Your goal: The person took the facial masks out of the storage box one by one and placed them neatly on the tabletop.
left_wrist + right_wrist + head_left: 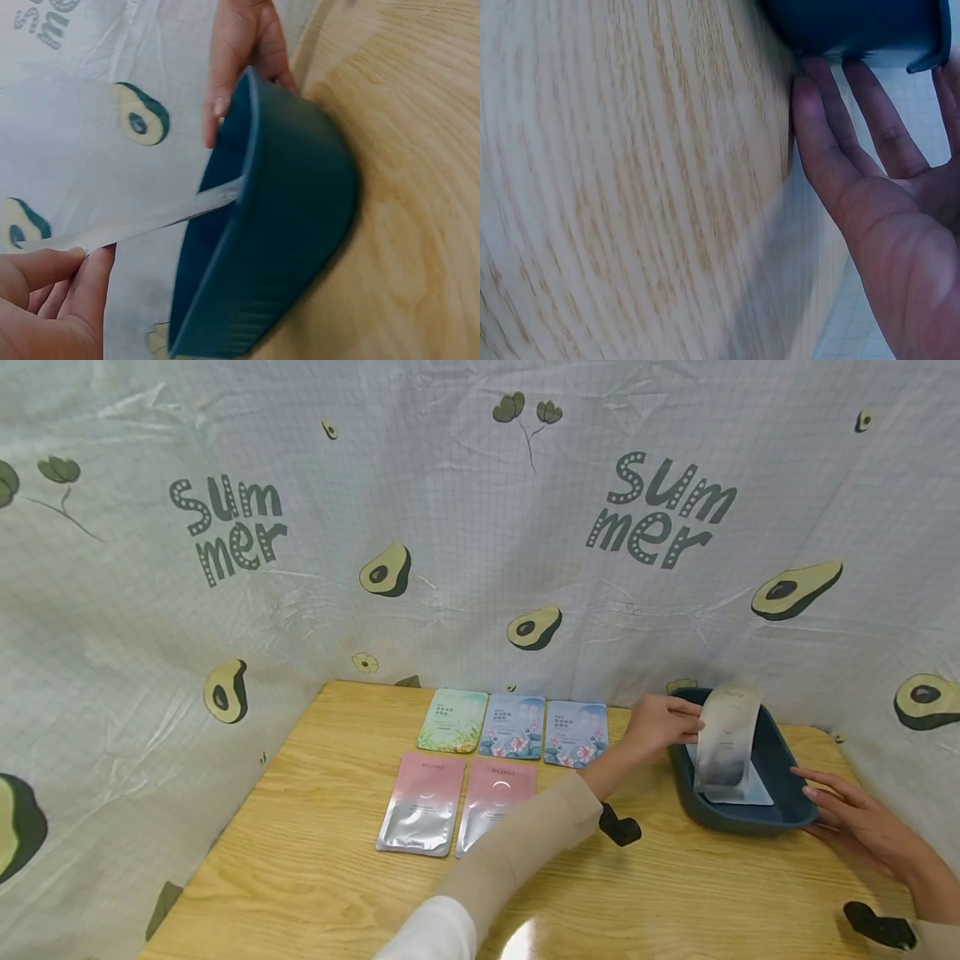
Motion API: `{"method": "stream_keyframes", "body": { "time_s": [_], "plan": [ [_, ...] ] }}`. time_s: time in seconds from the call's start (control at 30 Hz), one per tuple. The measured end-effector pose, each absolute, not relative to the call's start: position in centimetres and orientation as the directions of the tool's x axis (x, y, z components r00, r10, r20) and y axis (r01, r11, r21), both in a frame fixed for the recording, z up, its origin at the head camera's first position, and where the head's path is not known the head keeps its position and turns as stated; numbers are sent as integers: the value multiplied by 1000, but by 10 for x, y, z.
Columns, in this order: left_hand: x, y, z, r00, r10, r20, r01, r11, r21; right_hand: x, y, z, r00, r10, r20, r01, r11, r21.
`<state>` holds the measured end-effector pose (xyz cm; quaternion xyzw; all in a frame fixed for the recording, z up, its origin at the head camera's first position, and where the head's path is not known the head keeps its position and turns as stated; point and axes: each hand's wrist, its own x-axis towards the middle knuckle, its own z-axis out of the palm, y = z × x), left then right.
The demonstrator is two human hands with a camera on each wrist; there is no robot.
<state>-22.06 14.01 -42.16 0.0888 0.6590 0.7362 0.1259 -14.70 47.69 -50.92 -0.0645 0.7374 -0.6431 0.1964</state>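
Observation:
In the head view my left hand (660,723) pinches the edge of a grey-silver face mask packet (726,735), which bends as it stands partly inside a dark blue plastic basin (686,793). The left wrist view shows the thumb and forefinger on the packet's thin edge (161,216), its other end behind the basin's wall (300,195). Beneath that packet, a pale blue packet (760,789) lies in the basin. My right hand (862,818) touches the basin's right side with its fingers extended; in the right wrist view the fingertips (808,90) meet the basin's underside or wall.
On the wooden table (300,860), a green packet (452,721) and two blue flowered packets (512,727) form a back row. Two pink-silver packets (422,804) lie in front, one partly behind the left sleeve. A printed curtain (450,527) hangs behind the table.

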Motion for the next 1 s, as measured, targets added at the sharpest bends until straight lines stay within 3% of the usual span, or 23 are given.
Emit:
{"method": "stream_keyframes", "body": {
  "time_s": [0.37,0.6,1.0],
  "plan": [
    [-225,97,-398,-923,385,-6,-104,-234,967,-146,469,-508,-932,-277,-234,147,303,-942],
    [-221,63,-392,-914,405,-20,-107,-194,975,-147,464,-510,-946,-226,-234,126,406,-905],
    [-212,7,-383,-897,440,-44,-139,-186,973,-144,462,-516,-956,-256,-141,34,383,-923]
  ]
}}
